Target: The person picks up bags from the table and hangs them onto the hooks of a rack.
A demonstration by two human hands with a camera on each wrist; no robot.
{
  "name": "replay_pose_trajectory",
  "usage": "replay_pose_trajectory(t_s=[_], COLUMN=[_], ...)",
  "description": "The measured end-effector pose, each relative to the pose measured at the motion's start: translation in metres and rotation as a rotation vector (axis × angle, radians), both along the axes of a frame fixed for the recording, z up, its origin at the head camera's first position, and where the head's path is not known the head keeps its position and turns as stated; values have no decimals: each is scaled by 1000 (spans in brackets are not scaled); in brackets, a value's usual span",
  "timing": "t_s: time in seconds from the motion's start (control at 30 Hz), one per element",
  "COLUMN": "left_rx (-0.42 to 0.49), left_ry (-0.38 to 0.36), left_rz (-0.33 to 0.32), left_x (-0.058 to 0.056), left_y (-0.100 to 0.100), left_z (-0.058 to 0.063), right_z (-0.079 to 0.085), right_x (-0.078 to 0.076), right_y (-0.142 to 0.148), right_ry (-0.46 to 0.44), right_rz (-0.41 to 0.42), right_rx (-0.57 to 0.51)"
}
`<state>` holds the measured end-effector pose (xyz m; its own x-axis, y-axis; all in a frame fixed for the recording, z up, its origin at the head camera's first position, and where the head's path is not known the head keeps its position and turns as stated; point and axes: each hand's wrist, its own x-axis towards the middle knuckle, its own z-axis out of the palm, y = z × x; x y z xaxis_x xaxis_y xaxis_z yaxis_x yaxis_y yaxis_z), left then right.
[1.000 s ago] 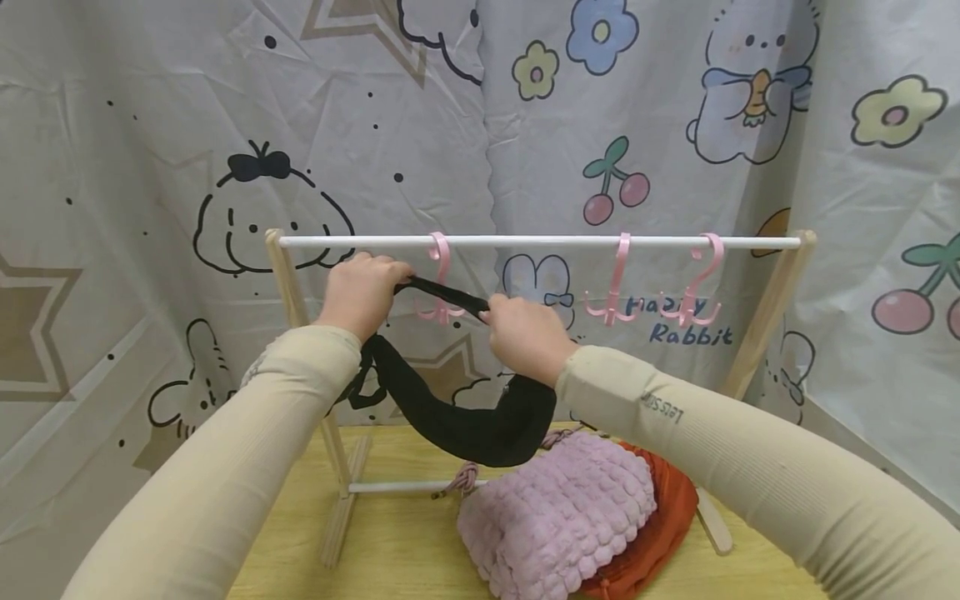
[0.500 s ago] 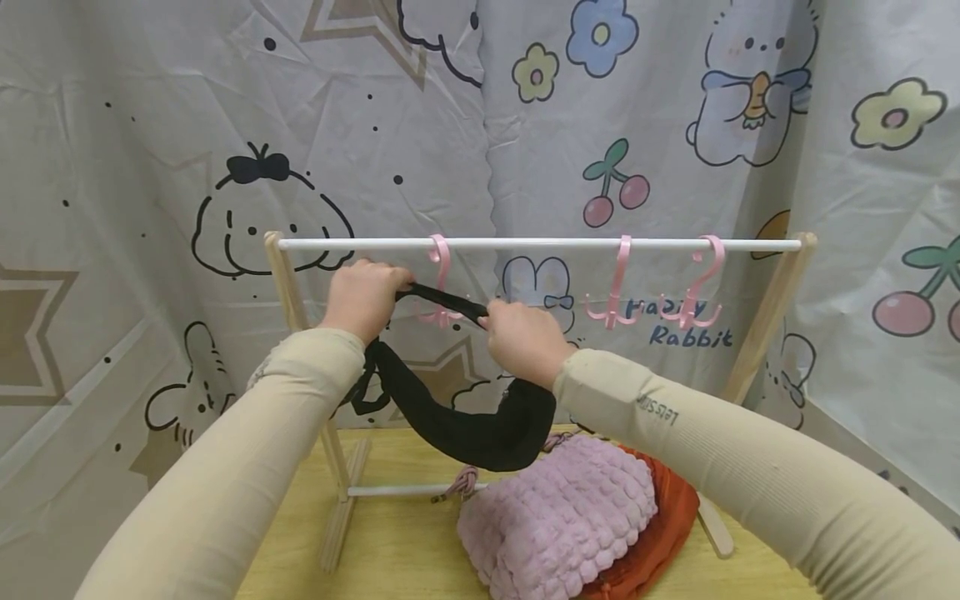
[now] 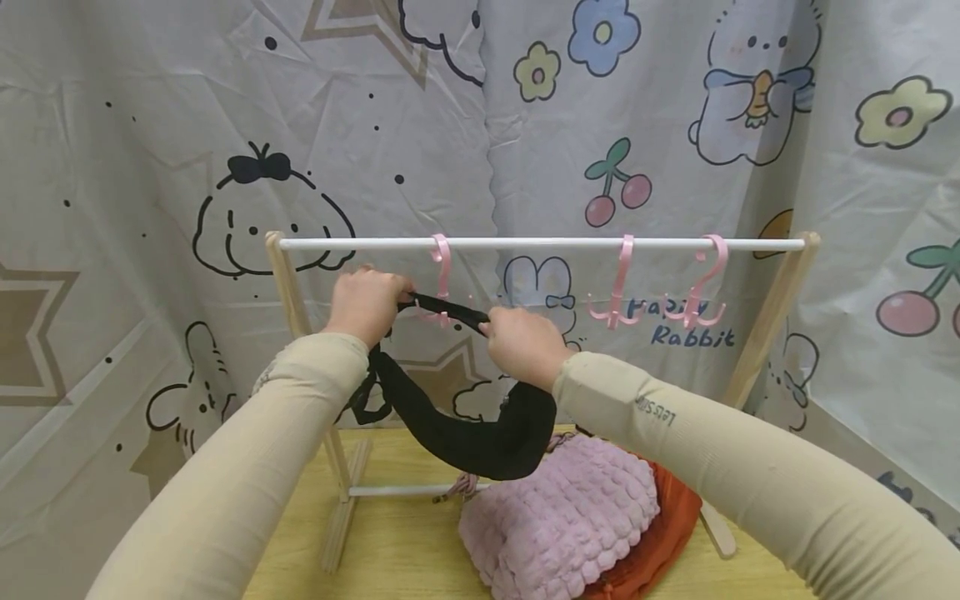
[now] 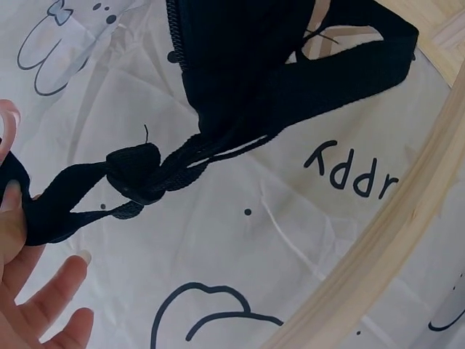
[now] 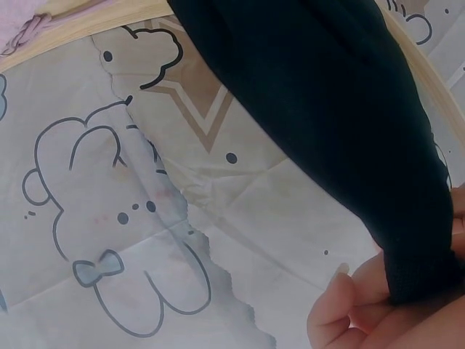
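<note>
**Black soft cloth bag (image 3: 472,442) hangs between left hand (image 3: 367,304) and right hand (image 3: 527,343)**

In the head view, both hands grip a narrow black fabric strap (image 3: 468,316) of the bag and draw it nearly straight between them, sloping down toward the right hand. The bag's body sags below in a deep curve, above the table. The strap crosses the lower prongs of a pink plastic hook (image 3: 446,271); whether the two touch cannot be told. That hook hangs from a slim white rod (image 3: 540,244) between pale wooden posts (image 3: 772,325). Two more pink plastic hooks (image 3: 622,275) hang farther right. Cream-coloured knitted sleeves (image 3: 225,467) cover both arms. On a yellow wood-grain table (image 3: 397,542), a puffy pink quilted bag (image 3: 570,517) lies partly over an orange-red cloth bag (image 3: 671,517). A white curtain (image 3: 187,83) printed with cartoons, flowers and cherries fills the background.

In the left wrist view, the left hand pinches the strap at the picture's left edge, its other fingers spread apart. A bulky black knot (image 4: 134,171) sits in the strap between the hand and the bag, and a dark zip (image 4: 174,33) runs along the bag's edge.

In the right wrist view, the bag's smooth, broad side narrows toward the lower right, where the right hand's fingers curl about its gathered end.
</note>
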<state>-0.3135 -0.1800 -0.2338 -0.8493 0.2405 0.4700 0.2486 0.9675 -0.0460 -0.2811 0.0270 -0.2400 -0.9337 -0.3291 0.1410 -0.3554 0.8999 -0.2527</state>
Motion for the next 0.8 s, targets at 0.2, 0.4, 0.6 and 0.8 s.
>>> replay_pose_trajectory(t_s=[0.2, 0.4, 0.6, 0.8], left_rx=[24, 45, 61, 153], left_ry=[12, 9, -9, 17], left_rz=[-19, -10, 30, 56], left_x=[-1, -1, 1, 3], left_y=[-5, -7, -4, 2], left_z=[-5, -12, -19, -35], right_z=[-5, -9, -17, -30], right_x=[-1, -2, -2, -1], right_y=[-1, -1, -1, -1], right_ry=[-7, -26, -50, -81], right_rz=[11, 10, 12, 5], right_rx=[3, -9, -63, -139])
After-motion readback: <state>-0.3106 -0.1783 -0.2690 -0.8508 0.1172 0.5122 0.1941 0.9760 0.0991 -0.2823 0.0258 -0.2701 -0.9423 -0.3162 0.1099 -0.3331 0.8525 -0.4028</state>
